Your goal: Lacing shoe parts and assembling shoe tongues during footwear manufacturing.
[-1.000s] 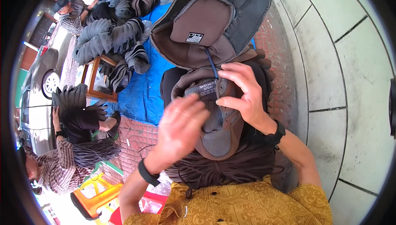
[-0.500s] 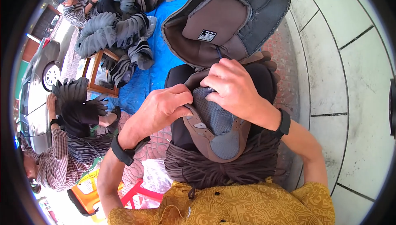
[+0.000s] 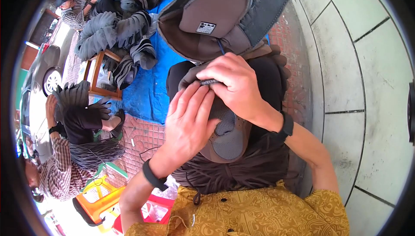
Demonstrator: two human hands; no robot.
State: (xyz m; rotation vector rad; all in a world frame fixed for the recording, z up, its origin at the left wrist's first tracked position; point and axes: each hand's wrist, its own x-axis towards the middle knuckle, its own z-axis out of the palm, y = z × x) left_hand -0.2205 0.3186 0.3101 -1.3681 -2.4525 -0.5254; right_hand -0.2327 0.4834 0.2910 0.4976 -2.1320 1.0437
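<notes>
A brown and grey shoe upper (image 3: 229,146) with a mesh tongue lies across my lap. My left hand (image 3: 188,119) rests over it with fingers stretched out, their tips at the far edge. My right hand (image 3: 233,82) is closed, pinching that edge, where a dark ribbed strip (image 3: 209,81) shows between the two hands. A thin dark blue piece (image 3: 221,46) sticks up behind my right hand; I cannot make out what it is. A bundle of dark brown laces (image 3: 229,173) lies over my lap, nearest my body.
A large open dark bag (image 3: 216,11) with brown lining stands beyond my knees. Stacked grey shoe uppers (image 3: 97,35) lie around a wooden stool (image 3: 93,74) by a blue tarp (image 3: 145,91). Two people sit at the left, near an orange stool (image 3: 93,199). Pale tiles (image 3: 363,71) run along the right.
My left hand has left its grip on the upper's left side and now lies over it, fingers stretched toward my right hand. My right hand still pinches near the top edge.
</notes>
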